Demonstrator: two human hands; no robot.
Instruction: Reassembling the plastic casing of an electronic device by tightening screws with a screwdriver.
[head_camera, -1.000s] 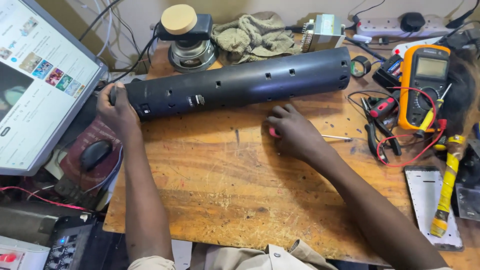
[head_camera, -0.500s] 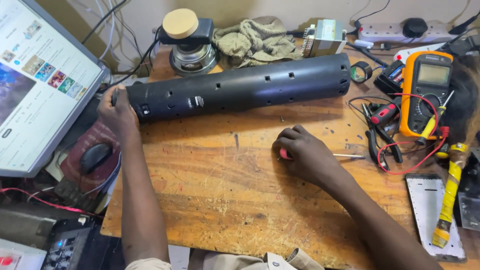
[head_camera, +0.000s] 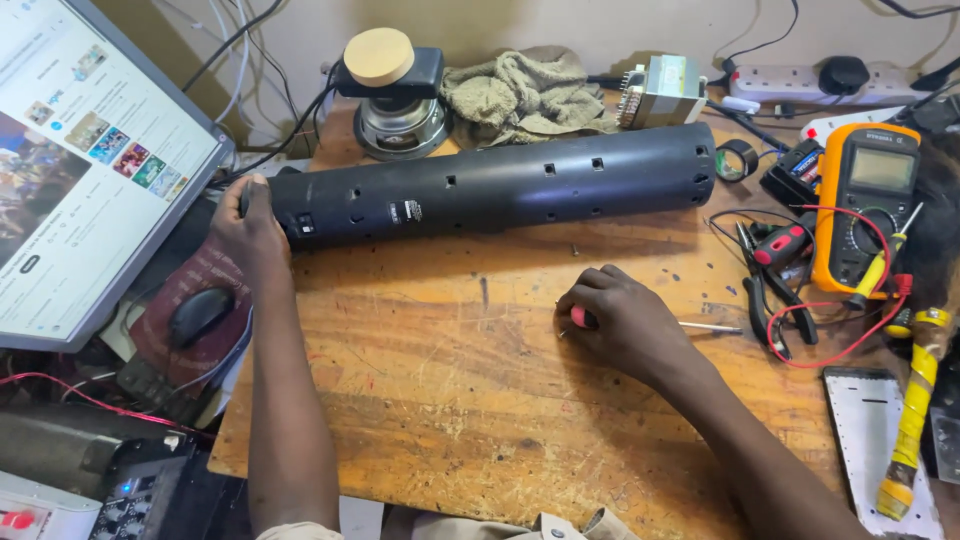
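Tube: long black cylindrical housing (head_camera: 500, 190) lies across the far half of my wooden workbench (head_camera: 420, 400), dotted with small square and round holes, its left end low and its right end angled slightly away.
Left hand: my left hand (head_camera: 250, 225) wraps closed around the tube's left end, fingers curled over the cap.
Right hand: my right hand (head_camera: 625, 325) rests on the bench in front of the tube, well apart from it, fingers curled tight over a red-handled screwdriver (head_camera: 700, 326); I see the red grip at my fingertips and the thin metal shaft sticking out to the right.
Monitor: tilted screen (head_camera: 80, 170) stands at the left edge, just beside my left hand.
Mouse: black mouse (head_camera: 200, 315) sits on a dark red pad below the screen.
Behind the tube: round speaker driver (head_camera: 398, 125) with a tan disc on top, a crumpled olive cloth (head_camera: 520, 95), a small transformer (head_camera: 660, 92).
Right side: orange multimeter (head_camera: 865, 205) with red leads, black pliers (head_camera: 765, 300) near it, a yellow-taped handle (head_camera: 915, 410) at the far right edge.
Wall: white power strip (head_camera: 800, 80) sits along the back.
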